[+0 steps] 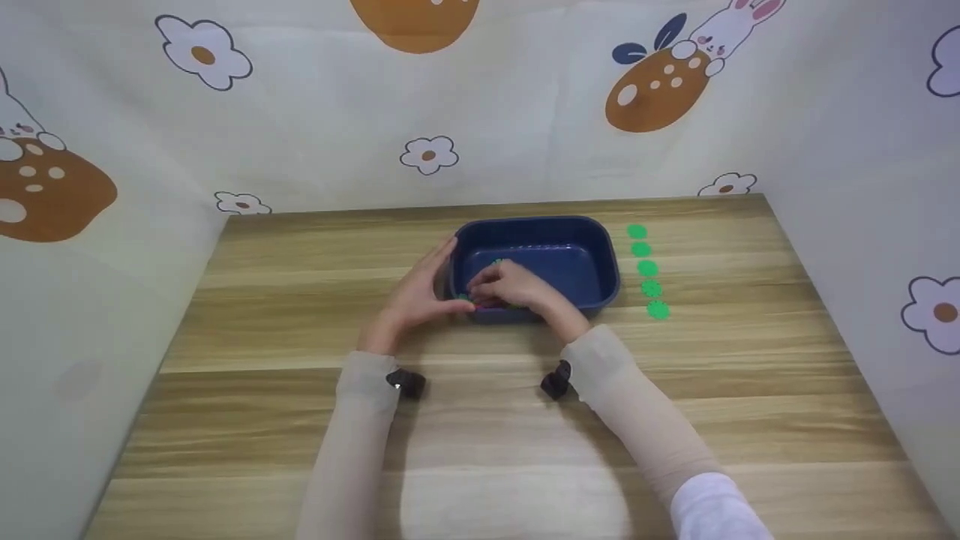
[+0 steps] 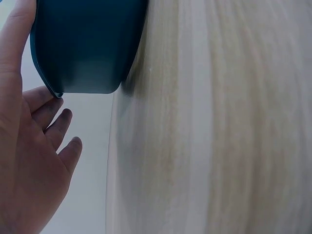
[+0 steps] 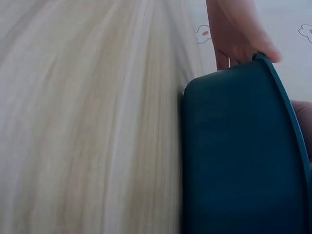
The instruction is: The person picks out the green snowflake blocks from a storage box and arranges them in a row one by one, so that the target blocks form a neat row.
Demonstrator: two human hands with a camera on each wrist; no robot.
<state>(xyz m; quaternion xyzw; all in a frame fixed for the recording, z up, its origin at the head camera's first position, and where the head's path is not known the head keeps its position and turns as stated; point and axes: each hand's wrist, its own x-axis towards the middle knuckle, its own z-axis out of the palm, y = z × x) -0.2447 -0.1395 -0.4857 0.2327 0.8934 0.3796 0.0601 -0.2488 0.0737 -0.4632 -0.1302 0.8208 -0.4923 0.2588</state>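
A dark blue rectangular tub [image 1: 577, 274] stands on the wooden table. My left hand [image 1: 416, 294] grips its near left corner, thumb along the front rim and fingers against the left side. In the left wrist view the fingers [image 2: 45, 114] lie round the rim's end. Inside the tub, my right hand [image 1: 517, 286] reaches down at the front left with bent fingers. Bits of a pink piece [image 1: 491, 304] and a green piece [image 1: 499, 262] show around it. The fingertips and anything between them are hidden. The right wrist view mostly shows the tub's outer wall [image 3: 239, 146].
Several green notched discs [image 1: 647, 268] lie in a column to the right of the tub. The wooden tabletop [image 1: 480, 450] runs back to a patterned cloth [image 1: 510, 97], with cloth sides at left and right. A small black wrist camera [image 1: 407, 383] sits on the left sleeve.
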